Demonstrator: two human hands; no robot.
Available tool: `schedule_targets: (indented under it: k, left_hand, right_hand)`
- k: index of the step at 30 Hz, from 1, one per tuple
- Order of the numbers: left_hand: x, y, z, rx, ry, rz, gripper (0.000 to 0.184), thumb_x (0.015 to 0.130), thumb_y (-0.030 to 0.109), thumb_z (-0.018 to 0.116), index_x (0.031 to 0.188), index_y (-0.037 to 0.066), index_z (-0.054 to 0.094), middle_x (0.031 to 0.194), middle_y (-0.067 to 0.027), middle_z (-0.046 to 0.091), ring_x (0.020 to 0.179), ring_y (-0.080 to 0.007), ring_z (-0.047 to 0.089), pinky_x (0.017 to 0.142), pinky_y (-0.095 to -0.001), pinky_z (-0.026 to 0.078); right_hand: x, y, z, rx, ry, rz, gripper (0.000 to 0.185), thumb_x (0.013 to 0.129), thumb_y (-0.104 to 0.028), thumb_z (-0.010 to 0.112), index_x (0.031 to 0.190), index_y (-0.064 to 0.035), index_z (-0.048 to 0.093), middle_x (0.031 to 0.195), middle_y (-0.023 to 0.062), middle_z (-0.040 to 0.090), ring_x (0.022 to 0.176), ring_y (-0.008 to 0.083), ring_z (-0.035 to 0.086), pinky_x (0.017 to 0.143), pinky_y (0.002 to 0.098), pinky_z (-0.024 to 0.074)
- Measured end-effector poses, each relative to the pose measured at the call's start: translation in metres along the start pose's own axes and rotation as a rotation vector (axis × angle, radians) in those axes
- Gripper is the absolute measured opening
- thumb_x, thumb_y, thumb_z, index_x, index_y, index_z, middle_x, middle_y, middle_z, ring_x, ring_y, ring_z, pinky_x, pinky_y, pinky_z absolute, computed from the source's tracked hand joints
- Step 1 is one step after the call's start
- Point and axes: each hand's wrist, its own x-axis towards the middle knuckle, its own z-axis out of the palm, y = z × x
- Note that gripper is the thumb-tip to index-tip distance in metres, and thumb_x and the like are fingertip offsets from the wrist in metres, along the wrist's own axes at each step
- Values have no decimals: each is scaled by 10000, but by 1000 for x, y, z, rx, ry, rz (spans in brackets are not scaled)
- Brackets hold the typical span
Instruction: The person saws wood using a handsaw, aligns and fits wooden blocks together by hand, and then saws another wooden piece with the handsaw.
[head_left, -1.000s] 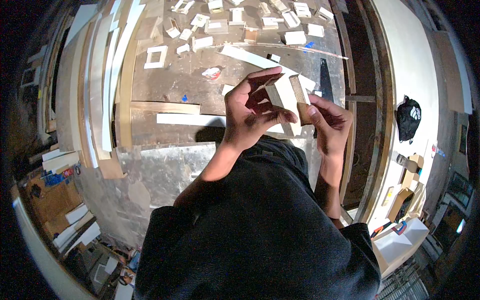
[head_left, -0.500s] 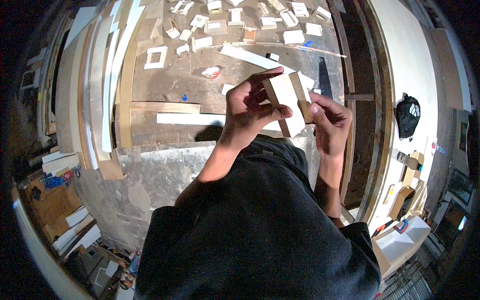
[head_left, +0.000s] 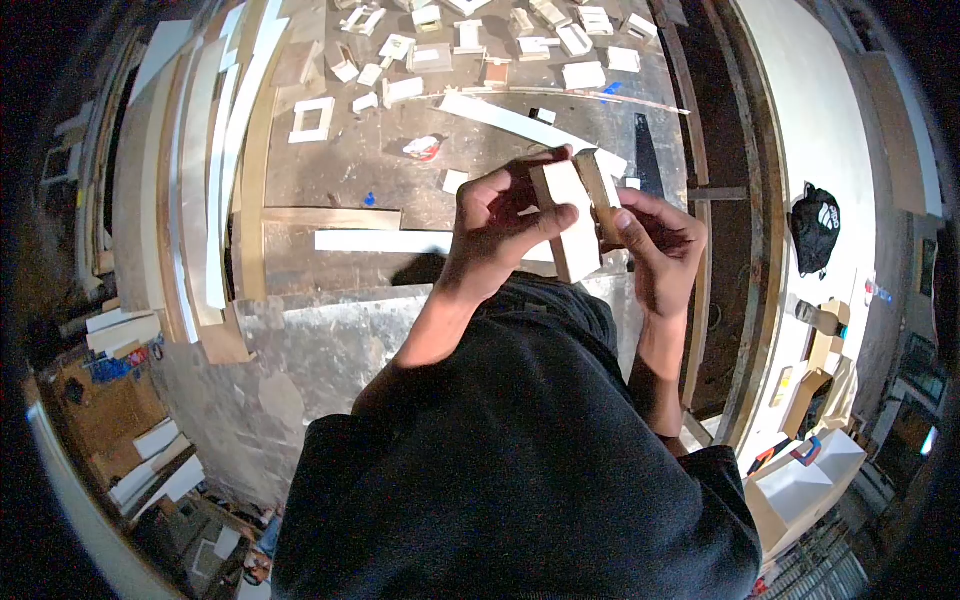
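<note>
Above the near part of the work table, my left hand [head_left: 505,220] grips a pale wooden block-like piece [head_left: 572,240], its thumb across the front face. My right hand [head_left: 662,240] pinches a narrower brown-edged wooden piece [head_left: 599,182] between thumb and fingers. This piece stands right beside the pale one, tilted a little; whether the two are joined cannot be made out. The fingertips behind both pieces are partly hidden.
Many small wooden assemblies lie on the table [head_left: 350,170]'s far side. Long boards [head_left: 190,180] are stacked at the left. A dark saw blade [head_left: 648,160] lies beyond my right hand. A black bag [head_left: 816,232] rests on the white surface at right.
The pale piece has turned in my left hand, showing its broad face at another angle. The brown-edged piece has tilted too, with a dark gap between them at the top. Both hands keep their hold.
</note>
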Motion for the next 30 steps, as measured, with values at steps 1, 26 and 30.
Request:
schedule_targets:
  k: [1, 26, 30]
  left_hand:
    - [-1, 1, -2, -44, 3, -115, 478, 857, 84, 777, 1295, 5, 603, 1093, -41, 681, 1005, -96, 623, 879, -266, 519]
    - [-12, 11, -1, 350, -187, -211, 460, 935, 203, 651, 1332, -25, 601, 1084, -53, 630, 957, -87, 537, 870, -264, 409]
    - [-12, 16, 0, 378, -208, -249, 436, 934, 195, 645, 1299, -43, 620, 1287, -121, 659, 1087, -116, 587, 986, -288, 436]
  right_hand:
    - [1, -2, -1, 0, 0, 0, 220, 883, -12, 721, 1067, 105, 693, 875, 164, 733, 738, 182, 708, 686, 288, 589]
    - [10, -13, -22, -165, -254, 45, 231, 905, -73, 701, 1070, 89, 711, 834, 142, 672, 678, 191, 662, 599, 309, 537]
    - [9, -8, -24, -164, -281, 45, 230, 918, -96, 694, 1049, 92, 713, 843, 145, 672, 669, 193, 660, 587, 308, 538]
